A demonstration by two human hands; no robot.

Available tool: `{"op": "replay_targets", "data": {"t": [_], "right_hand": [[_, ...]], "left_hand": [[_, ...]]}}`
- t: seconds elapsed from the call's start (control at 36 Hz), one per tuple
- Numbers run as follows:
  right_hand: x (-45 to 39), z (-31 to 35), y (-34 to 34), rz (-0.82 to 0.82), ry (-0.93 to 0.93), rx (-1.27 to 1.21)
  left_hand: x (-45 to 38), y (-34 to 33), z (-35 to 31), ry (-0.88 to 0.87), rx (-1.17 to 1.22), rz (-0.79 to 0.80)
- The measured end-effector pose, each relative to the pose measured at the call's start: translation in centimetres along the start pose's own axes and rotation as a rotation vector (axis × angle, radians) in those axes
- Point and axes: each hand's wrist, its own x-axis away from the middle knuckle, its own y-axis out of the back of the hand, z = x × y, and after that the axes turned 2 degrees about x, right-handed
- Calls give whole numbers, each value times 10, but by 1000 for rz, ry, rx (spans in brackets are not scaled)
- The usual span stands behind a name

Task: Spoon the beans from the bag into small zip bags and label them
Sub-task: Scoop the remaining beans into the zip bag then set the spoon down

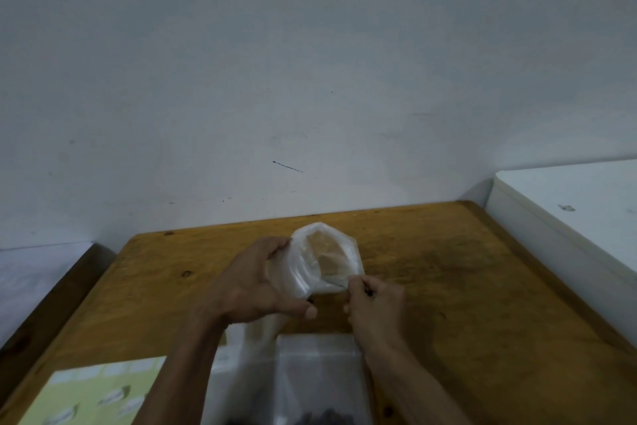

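A small clear zip bag (325, 261) is held above the wooden table (448, 286), its mouth spread wide toward the far wall. My left hand (262, 281) grips the bag's left side, fingers over its rim and thumb below. My right hand (374, 305) pinches the bag's lower right rim; a thin dark item shows between its fingers. A larger clear bag (320, 380) lies on the table below my wrists, with dark beans (324, 419) visible at the frame's bottom edge.
A yellow-green printed sheet with white label-like patches (100, 390) lies at the table's near left. A white cabinet or appliance (568, 217) stands against the table's right side. A pale wall rises just behind the table. A darker surface lies at the left.
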Motion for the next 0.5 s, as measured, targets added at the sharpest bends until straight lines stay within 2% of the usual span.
{"op": "replay_targets", "data": {"t": [0.19, 0.5], "right_hand": [[-3, 5, -1, 42, -215, -221], [-4, 12, 11, 71, -244, -317]], "left_hand": [[7, 6, 13, 43, 58, 55], [14, 5, 27, 122, 46, 33]]}}
